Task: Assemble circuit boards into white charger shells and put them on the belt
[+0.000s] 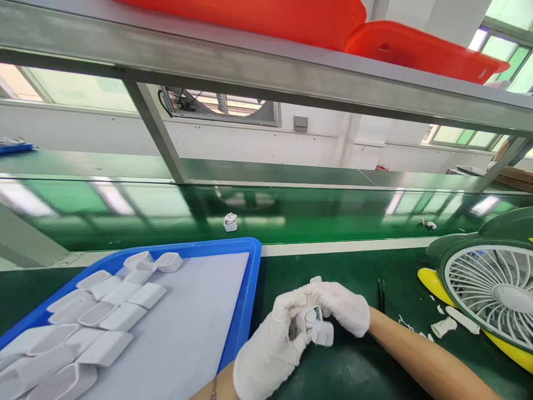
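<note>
Both hands wear white gloves and meet at the lower centre of the head view. My left hand (272,344) is closed round a small white plastic part (322,332) with an open, hollow end and a dark edge inside. My right hand (343,308) reaches over from the right, its fingers bent against the top of the same part, covering some of it. To the left, a blue tray (255,278) lined with white holds several hollow white casings (125,316), laid in rows.
A green fan (510,297) stands on the right beside tweezers (381,295), a white roll (443,327) and scraps. Behind, a small white piece (230,222) sits on the green ledge. A metal shelf (266,61) with red bins (425,50) crosses overhead.
</note>
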